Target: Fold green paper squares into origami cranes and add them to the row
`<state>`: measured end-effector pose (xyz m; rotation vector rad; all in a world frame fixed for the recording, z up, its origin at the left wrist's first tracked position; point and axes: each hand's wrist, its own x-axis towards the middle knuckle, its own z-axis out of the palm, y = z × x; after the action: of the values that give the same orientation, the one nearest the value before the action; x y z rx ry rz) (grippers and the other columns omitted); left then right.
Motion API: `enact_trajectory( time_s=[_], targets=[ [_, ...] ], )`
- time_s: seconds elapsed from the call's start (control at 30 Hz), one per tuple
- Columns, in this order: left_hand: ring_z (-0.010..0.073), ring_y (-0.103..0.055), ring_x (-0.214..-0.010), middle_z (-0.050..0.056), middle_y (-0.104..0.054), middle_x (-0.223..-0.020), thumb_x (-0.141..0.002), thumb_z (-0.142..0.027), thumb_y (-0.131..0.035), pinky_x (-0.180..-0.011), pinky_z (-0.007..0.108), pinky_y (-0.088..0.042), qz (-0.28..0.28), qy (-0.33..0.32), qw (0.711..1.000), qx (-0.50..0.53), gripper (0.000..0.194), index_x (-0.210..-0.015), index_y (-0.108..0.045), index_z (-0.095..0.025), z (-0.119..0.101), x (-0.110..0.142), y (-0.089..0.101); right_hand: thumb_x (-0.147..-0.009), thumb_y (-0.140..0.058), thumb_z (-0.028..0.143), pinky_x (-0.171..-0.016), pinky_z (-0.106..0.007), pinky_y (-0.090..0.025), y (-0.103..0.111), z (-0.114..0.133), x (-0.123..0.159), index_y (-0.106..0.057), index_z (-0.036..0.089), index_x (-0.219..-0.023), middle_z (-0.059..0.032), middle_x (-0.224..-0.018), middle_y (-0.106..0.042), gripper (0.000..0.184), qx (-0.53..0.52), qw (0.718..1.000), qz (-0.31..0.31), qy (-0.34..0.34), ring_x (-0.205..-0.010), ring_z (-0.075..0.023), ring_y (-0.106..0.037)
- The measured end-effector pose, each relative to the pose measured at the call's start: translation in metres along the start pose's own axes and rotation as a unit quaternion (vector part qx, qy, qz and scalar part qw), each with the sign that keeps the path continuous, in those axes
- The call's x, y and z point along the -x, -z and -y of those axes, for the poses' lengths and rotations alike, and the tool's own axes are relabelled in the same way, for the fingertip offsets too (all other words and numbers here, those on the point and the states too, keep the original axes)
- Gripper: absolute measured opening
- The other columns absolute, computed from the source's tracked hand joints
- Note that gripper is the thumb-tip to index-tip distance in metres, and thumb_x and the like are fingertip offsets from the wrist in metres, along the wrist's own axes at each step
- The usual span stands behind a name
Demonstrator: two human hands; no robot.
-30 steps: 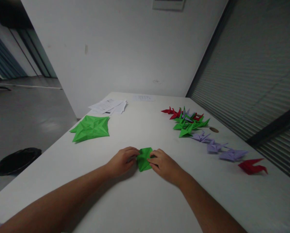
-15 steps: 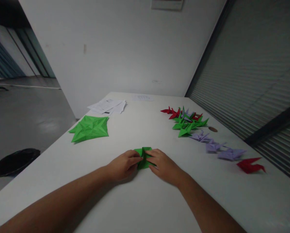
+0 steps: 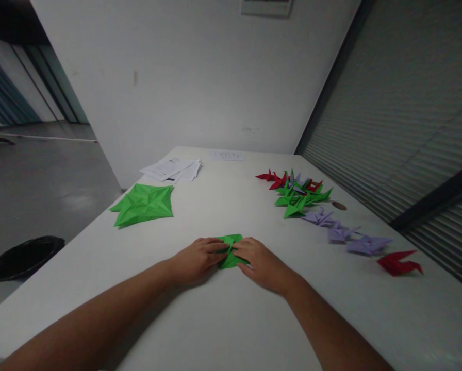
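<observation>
Colours on white table [image 3: 223,319], head view.
Bright green folded paper [image 3: 231,252] showing at centre; green creased sheet [image 3: 145,204] lying left; red, green, lilac cranes [image 3: 298,193] running right; red crane [image 3: 399,263] sitting far right; black bin [image 3: 24,256] lower left.

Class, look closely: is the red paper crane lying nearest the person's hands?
No: the hands press a green folded paper; the red crane sits far right.

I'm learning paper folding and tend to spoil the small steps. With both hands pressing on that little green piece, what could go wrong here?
Both hands, left hand and right hand, cover most of the small green paper, so a crease may land crooked unseen. The fingers meet over its middle; hard pressing could perhaps crumple or tear a thin flap. The paper lies on a smooth white table and might slide as it is pressed.
</observation>
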<state>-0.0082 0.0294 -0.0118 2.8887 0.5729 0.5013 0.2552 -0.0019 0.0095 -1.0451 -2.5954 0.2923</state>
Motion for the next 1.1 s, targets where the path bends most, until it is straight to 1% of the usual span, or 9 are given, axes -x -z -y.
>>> enact_trajectory(
  time_s=[0.1, 0.2, 0.27, 0.33, 0.4, 0.57, 0.7, 0.87, 1.1],
  targets=[
    [0.0323, -0.055, -0.136, 0.016, -0.059, -0.148, -0.099, -0.015, -0.054, -0.109, 0.049, -0.047, 0.019, -0.024, 1.0, -0.005, 0.046, -0.144, -0.057, -0.019, 0.003, -0.001, 0.003, -0.089, -0.072, 0.017, -0.106, -0.048, -0.044, 0.003, 0.004, -0.001, -0.075, 0.022, -0.108, -0.0106, -0.127, -0.067, 0.02, 0.05, 0.999, -0.005, -0.022, -0.119, -0.0298, -0.054],
    [0.0321, -0.058, -0.13, 0.016, -0.061, -0.145, -0.1, -0.019, -0.054, -0.104, 0.047, -0.048, 0.027, -0.013, 0.999, -0.022, 0.043, -0.143, -0.059, -0.021, -0.002, -0.003, 0.008, -0.089, -0.071, 0.017, -0.098, -0.048, -0.045, 0.004, 0.006, 0.0, -0.076, 0.024, -0.105, -0.0104, -0.117, -0.067, 0.019, 0.09, 0.995, 0.006, -0.049, -0.11, -0.0301, -0.053],
    [0.0318, -0.06, -0.124, 0.015, -0.064, -0.141, -0.102, -0.023, -0.053, -0.101, 0.047, -0.049, 0.031, -0.002, 0.999, -0.031, 0.039, -0.14, -0.062, -0.023, -0.007, -0.004, 0.011, -0.091, -0.07, 0.016, -0.097, -0.046, -0.045, 0.003, 0.006, 0.0, -0.075, 0.024, -0.112, -0.0096, -0.113, -0.068, 0.023, 0.086, 0.995, 0.014, -0.05, -0.107, -0.0287, -0.053],
    [0.0312, -0.061, -0.12, 0.014, -0.066, -0.137, -0.103, -0.026, -0.052, -0.1, 0.047, -0.049, 0.032, 0.003, 0.999, -0.035, 0.037, -0.138, -0.064, -0.024, -0.009, -0.003, 0.012, -0.092, -0.068, 0.016, -0.099, -0.045, -0.044, 0.002, 0.005, 0.001, -0.073, 0.025, -0.118, -0.0089, -0.116, -0.068, 0.027, 0.068, 0.996, 0.014, -0.047, -0.109, -0.0278, -0.053],
    [0.0321, -0.058, -0.125, 0.014, -0.065, -0.137, -0.103, -0.028, -0.053, -0.103, 0.048, -0.047, 0.024, 0.002, 0.999, -0.033, 0.038, -0.139, -0.063, -0.025, -0.008, -0.001, 0.01, -0.093, -0.067, 0.017, -0.101, -0.045, -0.044, 0.001, 0.004, 0.002, -0.073, 0.025, -0.12, -0.0087, -0.12, -0.068, 0.028, 0.052, 0.998, 0.011, -0.044, -0.112, -0.0274, -0.053],
    [0.0366, -0.052, -0.138, 0.015, -0.052, -0.154, -0.101, -0.046, -0.058, -0.11, 0.054, -0.043, 0.034, -0.003, 0.999, -0.022, 0.042, -0.14, -0.064, -0.033, 0.003, 0.007, 0.004, -0.094, -0.067, 0.018, -0.101, -0.045, -0.046, 0.004, 0.003, 0.001, -0.077, 0.026, -0.116, -0.01, -0.119, -0.067, 0.025, 0.036, 0.998, 0.026, -0.042, -0.112, -0.0269, -0.055],
    [0.0417, -0.043, -0.145, 0.015, -0.039, -0.164, -0.097, -0.059, -0.056, -0.115, 0.06, -0.038, 0.055, -0.02, 0.998, -0.002, 0.048, -0.141, -0.063, -0.04, 0.003, 0.01, 0.006, -0.095, -0.067, 0.018, -0.105, -0.049, -0.044, 0.009, 0.003, 0.005, -0.077, 0.032, -0.122, -0.011, -0.129, -0.064, 0.032, 0.02, 0.998, 0.045, -0.032, -0.12, -0.0289, -0.053],
    [0.0448, -0.034, -0.15, 0.013, -0.03, -0.168, -0.096, -0.061, -0.057, -0.117, 0.064, -0.035, 0.074, -0.023, 0.997, 0.014, 0.05, -0.143, -0.061, -0.042, -0.005, 0.009, 0.012, -0.095, -0.065, 0.019, -0.11, -0.055, -0.04, 0.016, 0.005, 0.013, -0.074, 0.042, -0.126, -0.0083, -0.142, -0.06, 0.039, -0.013, 0.997, 0.065, -0.034, -0.129, -0.0313, -0.049],
    [0.0494, -0.033, -0.149, 0.014, -0.022, -0.171, -0.097, -0.059, -0.057, -0.114, 0.067, -0.036, 0.085, -0.013, 0.996, 0.018, 0.049, -0.142, -0.062, -0.041, -0.008, 0.006, 0.014, -0.093, -0.069, 0.024, -0.112, -0.059, -0.037, 0.015, 0.002, 0.017, -0.073, 0.042, -0.127, -0.0095, -0.148, -0.057, 0.039, -0.021, 0.996, 0.078, -0.04, -0.134, -0.0343, -0.046]
  ],
)
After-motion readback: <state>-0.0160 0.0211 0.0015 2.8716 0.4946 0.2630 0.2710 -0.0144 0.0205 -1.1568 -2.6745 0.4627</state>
